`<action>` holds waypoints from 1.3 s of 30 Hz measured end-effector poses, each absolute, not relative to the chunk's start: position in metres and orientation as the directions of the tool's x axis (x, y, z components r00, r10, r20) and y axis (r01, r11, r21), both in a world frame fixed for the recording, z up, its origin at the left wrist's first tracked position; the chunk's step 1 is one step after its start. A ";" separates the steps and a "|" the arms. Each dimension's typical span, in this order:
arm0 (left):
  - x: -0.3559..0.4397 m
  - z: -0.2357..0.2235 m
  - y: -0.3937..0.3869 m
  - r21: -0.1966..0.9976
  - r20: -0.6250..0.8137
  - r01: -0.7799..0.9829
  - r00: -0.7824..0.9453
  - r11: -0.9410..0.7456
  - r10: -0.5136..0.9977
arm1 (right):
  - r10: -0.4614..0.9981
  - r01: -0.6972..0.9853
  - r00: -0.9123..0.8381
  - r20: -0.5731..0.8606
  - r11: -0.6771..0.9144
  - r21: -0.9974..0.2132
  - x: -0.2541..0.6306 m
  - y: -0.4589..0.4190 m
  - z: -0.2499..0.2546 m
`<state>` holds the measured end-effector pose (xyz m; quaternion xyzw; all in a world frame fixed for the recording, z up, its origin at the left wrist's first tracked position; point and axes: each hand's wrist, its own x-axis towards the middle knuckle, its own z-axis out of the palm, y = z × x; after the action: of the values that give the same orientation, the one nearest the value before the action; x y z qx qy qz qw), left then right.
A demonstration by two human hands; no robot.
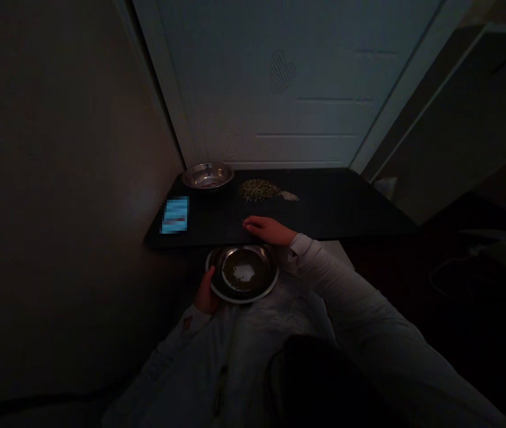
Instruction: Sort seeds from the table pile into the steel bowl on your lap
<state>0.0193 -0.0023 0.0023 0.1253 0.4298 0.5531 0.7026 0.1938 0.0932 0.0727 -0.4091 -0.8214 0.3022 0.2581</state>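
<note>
In dim light my left hand (pixel 207 293) grips the left rim of a metal bowl (pixel 271 284), thumb over the edge. The bowl rests in my lap, just below the table's front edge. Small dark grains (pixel 253 285) lie inside it around a pale patch at the bottom. My right hand (pixel 268 229) is over the front part of the dark table (pixel 346 205), beyond the bowl. Its fingers are curled together; what they hold, if anything, is too small to make out. Farther back lies a heap of greenish-brown grains (pixel 258 189), with a small pale pile (pixel 289 195) at its right.
A second metal bowl (pixel 209 176) stands at the table's back left. A lit phone screen (pixel 175 214), blurred out, is in front of it. A white panel with heart patterns (pixel 282 72) rises behind the table, and a wall (pixel 75 196) closes off the left.
</note>
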 end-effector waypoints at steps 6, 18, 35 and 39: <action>0.020 0.004 -0.001 0.651 -0.477 -0.667 0.011 0.362 0.879 | 0.828 0.442 -0.528 0.188 0.457 -0.772 0.198 0.088 0.065; 0.019 0.002 -0.003 0.654 -0.446 -0.667 0.040 0.357 0.894 | 0.978 0.278 0.030 0.206 0.190 -0.942 0.228 0.108 0.055; 0.020 0.007 -0.002 0.622 -0.494 -0.682 0.041 0.385 0.869 | 0.962 0.580 -0.027 0.271 0.236 -0.780 0.225 0.093 0.062; 0.021 0.007 -0.003 0.644 -0.479 -0.675 0.009 0.358 0.878 | 0.956 0.625 0.022 0.291 0.214 -0.750 0.224 0.092 0.063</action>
<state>0.0206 -0.0031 0.0073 0.1166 0.4340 0.5542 0.7007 0.2244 0.0919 0.0634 -0.5921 -0.6680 0.2065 0.4008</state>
